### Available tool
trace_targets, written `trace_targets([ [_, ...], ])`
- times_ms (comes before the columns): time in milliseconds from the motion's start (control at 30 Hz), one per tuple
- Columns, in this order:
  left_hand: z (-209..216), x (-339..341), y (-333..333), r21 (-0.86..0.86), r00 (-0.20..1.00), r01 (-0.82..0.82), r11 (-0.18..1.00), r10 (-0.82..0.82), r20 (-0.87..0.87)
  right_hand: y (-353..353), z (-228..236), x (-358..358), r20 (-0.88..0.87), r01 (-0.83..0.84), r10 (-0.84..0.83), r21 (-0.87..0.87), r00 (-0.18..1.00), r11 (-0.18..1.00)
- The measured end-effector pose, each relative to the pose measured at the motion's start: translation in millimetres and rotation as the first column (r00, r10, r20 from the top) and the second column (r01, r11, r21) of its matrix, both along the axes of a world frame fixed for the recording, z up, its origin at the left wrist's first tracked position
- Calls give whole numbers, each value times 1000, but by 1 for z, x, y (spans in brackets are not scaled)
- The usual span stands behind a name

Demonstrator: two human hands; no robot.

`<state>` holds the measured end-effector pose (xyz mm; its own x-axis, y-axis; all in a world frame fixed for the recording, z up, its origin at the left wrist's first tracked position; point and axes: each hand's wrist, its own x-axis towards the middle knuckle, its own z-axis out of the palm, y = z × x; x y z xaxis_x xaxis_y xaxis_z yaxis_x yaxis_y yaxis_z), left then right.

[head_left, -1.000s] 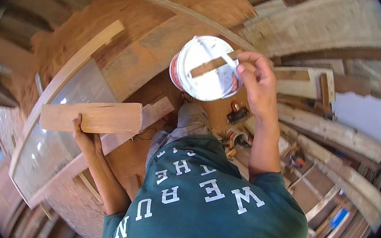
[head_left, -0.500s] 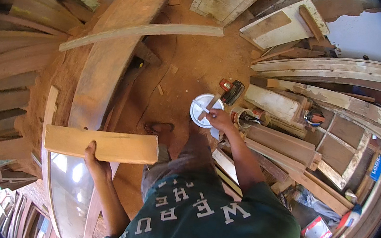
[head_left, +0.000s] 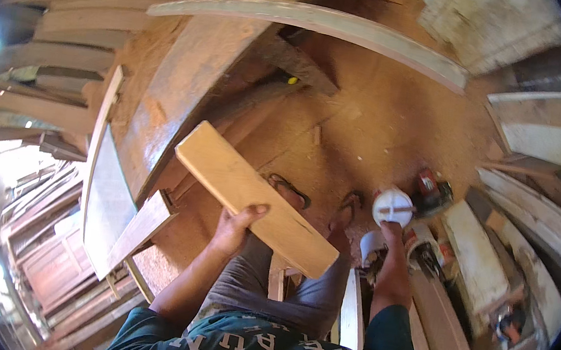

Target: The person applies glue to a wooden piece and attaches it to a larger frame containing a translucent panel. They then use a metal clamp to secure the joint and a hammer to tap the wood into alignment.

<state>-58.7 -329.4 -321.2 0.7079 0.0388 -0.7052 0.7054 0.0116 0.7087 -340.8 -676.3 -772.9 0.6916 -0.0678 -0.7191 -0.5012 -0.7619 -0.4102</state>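
Observation:
My left hand grips a smooth, yellowish wooden block by its lower long side, thumb on the top face. The block is held slantwise above my lap, its left end higher in view. On the right, my right hand is closed at the near side of a round white lid. From its fingers reaches a small tool of crossed strips, one pale and one brown, over the lid. Its exact kind is hard to make out, and whether it touches the lid cannot be told.
A long thick plank lies at the left, with a curved pale strip across it. Beside the lid stand a red and black power tool and open tins. Boards are stacked at the right. Sandals are on the dusty floor.
The view has turned and shifted. The wooden block has come from the left to in front of my body and tilted. My right hand stays by the white lid.

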Motion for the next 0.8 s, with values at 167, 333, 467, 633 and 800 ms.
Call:
trace_targets([
  [167, -3, -13, 0, -65, 995, -88, 994, 85, -42, -20, 31, 12, -244, 203, -194, 8, 950, 979],
  [333, 38, -25, 1, 6, 992, -118, 993, 117, 54, -10, 163, 100, -18, 467, -476, 224, 879, 855],
  [467, 97, -17, 6, -60, 979, -129, 990, 137, 154, 8, 310, 184, 111, 337, -480, 577, 870, 744],
  [633, 155, -21, 55, -52, 955, -160, 986, 168, 245, 81, 509, 283, 190, 89, -253, 608, 949, 789],
  [800, 173, -11, 132, -38, 914, -337, 941, 337, 224, 171, 593, 310, 330, -167, -66, 630, 942, 758],
])
